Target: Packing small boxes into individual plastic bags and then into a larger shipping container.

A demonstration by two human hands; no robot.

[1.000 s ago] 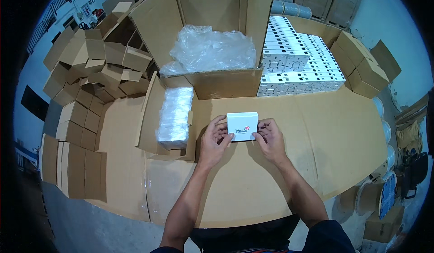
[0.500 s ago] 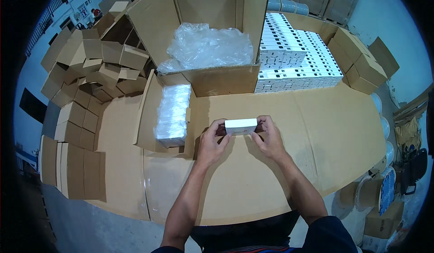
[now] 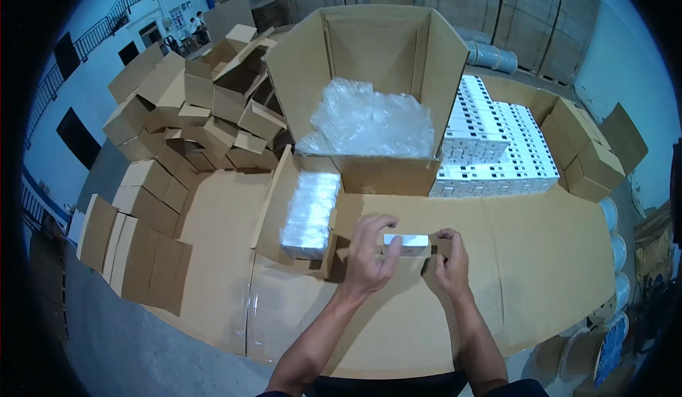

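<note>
Pinched endwise between left fingers (image 3: 376,244) and right fingers (image 3: 446,249), the white box (image 3: 406,240) could slip onto the desk (image 3: 540,276) if either grip loosens.

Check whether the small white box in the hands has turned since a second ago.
Yes. The small white box showed its broad face then; now only a narrow edge shows, held between left hand and right hand, in about the same spot beside the wrapped bundle.

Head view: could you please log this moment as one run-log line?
left hand: holds small white rectangular box | right hand: holds its other end | surface: cardboard-covered table | nearby: open cardboard tray of wrapped packs
</note>
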